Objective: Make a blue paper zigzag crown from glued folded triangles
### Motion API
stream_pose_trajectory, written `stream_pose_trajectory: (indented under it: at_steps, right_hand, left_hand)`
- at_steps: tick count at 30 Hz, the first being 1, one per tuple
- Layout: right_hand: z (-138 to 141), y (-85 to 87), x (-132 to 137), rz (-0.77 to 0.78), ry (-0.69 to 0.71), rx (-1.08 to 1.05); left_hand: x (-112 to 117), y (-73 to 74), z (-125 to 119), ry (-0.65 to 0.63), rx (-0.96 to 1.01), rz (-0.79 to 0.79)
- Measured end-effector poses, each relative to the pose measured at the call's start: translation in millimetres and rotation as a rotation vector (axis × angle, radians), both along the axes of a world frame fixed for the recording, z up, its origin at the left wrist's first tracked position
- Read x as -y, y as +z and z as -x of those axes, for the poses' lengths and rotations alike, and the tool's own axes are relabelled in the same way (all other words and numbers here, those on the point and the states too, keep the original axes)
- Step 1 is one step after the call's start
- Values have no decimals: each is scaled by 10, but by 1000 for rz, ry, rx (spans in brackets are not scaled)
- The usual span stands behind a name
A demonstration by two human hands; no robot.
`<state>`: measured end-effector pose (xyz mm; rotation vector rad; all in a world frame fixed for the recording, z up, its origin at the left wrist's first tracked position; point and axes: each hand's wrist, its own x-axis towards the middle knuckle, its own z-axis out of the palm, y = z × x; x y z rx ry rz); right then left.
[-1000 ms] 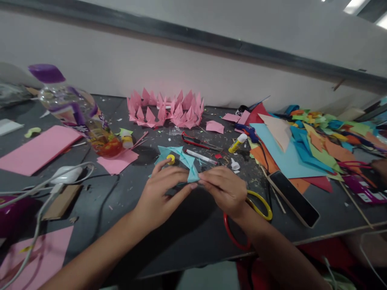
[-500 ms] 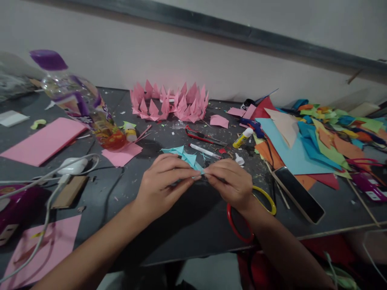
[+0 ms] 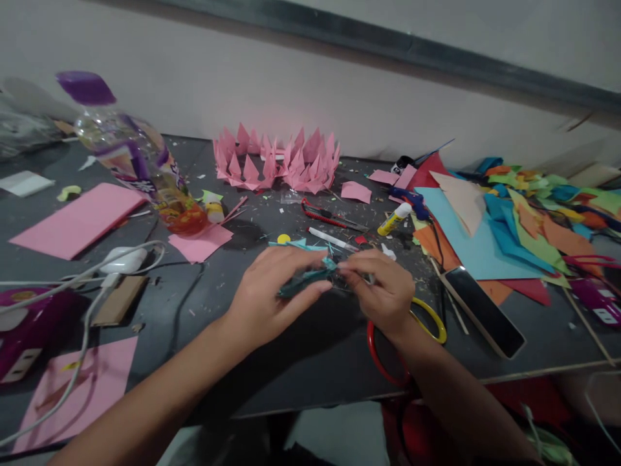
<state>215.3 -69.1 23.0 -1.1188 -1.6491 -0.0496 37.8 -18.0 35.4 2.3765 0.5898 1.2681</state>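
Note:
Between my hands is a light-blue folded paper piece [image 3: 308, 279], its underside now partly in shadow. My left hand [image 3: 272, 285] curls around its left side, thumb below and fingers above. At its right end, the thumb and forefinger of my right hand [image 3: 378, 285] pinch the edge. A pair of scissors [image 3: 431, 321] with one red and one yellow handle loop lies under my right wrist, blades hidden. Just beyond my fingers are a white pen [image 3: 332, 238] and a red box cutter [image 3: 330, 217].
Behind stand pink folded-paper rings [image 3: 276, 162]. To the left are a tilted-looking drink bottle [image 3: 140, 162], pink paper [image 3: 80, 220] and a white cable [image 3: 82, 349]. On the right lie a phone [image 3: 482, 310], a glue stick [image 3: 394, 219], a glue gun [image 3: 412, 202] and coloured paper [image 3: 466, 239].
The light-blue paper piece has been turned, so its points face away and more of its underside shows. My left thumb and fingers have spread wider around it. The view has shifted slightly.

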Motion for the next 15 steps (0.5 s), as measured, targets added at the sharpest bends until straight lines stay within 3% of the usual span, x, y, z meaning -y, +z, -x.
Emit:
stream_pose_trajectory:
  at_steps: [3,7,11,15]
  right_hand:
    - [-24,-30,-18,32,-66,-164]
    - [-20,-64,-37,67,-50,-282]
    - [23,-89,-28,128,-31,-317]
    - [56,-83,6,1,-56,-173]
  left_hand:
    - [-15,7,-2,22,-25,89]
    - [-55,-10,-16,-18,-76,145]
    - [-49,-12,-27,-54,-116,238]
    - [-31,7,-28,9,-88,346]
